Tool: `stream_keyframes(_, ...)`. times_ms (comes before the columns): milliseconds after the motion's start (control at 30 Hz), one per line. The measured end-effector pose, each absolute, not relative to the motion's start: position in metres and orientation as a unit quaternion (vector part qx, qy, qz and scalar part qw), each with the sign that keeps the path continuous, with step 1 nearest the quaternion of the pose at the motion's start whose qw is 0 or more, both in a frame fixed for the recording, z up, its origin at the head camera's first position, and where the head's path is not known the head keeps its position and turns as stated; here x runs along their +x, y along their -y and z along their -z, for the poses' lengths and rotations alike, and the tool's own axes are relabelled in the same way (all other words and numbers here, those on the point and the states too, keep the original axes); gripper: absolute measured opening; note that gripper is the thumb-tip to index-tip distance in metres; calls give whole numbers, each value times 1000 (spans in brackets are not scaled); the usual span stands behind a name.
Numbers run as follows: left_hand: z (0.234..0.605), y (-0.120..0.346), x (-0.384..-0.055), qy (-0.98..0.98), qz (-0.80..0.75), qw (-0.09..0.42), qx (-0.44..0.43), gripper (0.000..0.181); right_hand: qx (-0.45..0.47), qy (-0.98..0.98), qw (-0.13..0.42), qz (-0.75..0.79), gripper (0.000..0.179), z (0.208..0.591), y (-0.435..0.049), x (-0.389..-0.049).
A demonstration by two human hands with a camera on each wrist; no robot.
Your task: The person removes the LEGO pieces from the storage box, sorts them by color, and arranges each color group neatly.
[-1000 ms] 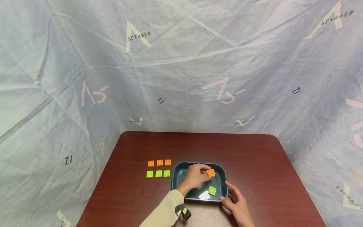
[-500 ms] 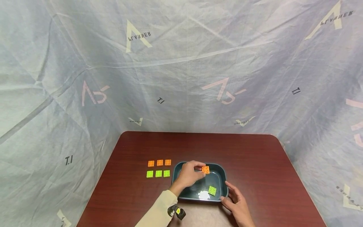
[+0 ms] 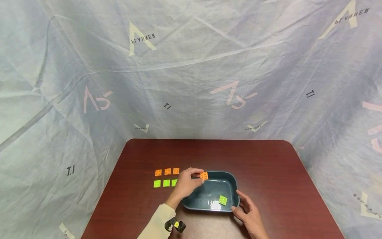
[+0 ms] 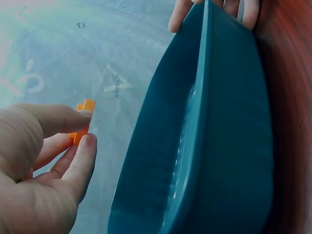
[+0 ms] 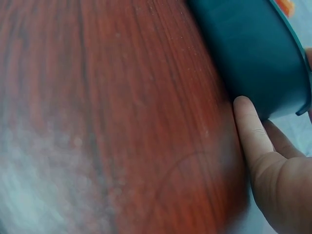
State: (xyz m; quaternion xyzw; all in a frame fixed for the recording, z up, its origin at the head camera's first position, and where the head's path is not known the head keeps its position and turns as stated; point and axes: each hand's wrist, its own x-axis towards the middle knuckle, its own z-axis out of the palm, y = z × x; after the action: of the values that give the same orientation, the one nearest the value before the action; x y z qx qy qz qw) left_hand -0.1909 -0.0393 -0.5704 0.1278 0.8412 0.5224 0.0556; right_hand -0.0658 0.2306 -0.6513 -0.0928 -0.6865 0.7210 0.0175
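Observation:
My left hand [image 3: 185,183] pinches an orange toy brick [image 3: 204,175] between thumb and fingertips, above the upper left part of a dark teal tray [image 3: 209,208]. In the left wrist view the brick [image 4: 82,122] shows edge-on, beside the tray wall [image 4: 234,117]. My right hand [image 3: 249,214] holds the tray's near right corner, thumb on the near side and fingers along the right side. The right wrist view has the thumb [image 5: 251,124] against the outer wall. Inside the tray, near its lower right, lies a lime green brick [image 3: 222,200].
Left of the tray, several bricks lie on the dark red wooden table [image 3: 262,159]: a row of orange ones [image 3: 167,171] behind a row of green ones [image 3: 166,183]. My left hand partly covers the rightmost green brick. A pale printed sheet [image 3: 191,83] hangs around the table.
My left hand has moved left and slightly back with the orange brick, from over the tray's middle toward its upper left. The right hand has stayed at the corner.

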Motion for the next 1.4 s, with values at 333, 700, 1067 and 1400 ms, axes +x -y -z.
stream_keyframes(333, 564, 72, -191, -828, -550, 36, 103, 36, -97, 693, 11, -715, 72, 650, -231, -67)
stream_keyframes(700, 569, 104, -200, -833, -550, 19, 64, 38, -115, 695, -7, -710, 72, 647, -229, -67)
stream_keyframes(1067, 575, 143, -212, -847, -532, -7, 11, 40, -114, 691, -10, -714, 73, 643, -229, -67)
stream_keyframes(1400, 587, 181, -214, -861, -508, -12, -28, 42, -119, 687, -14, -716, 74, 645, -230, -68)
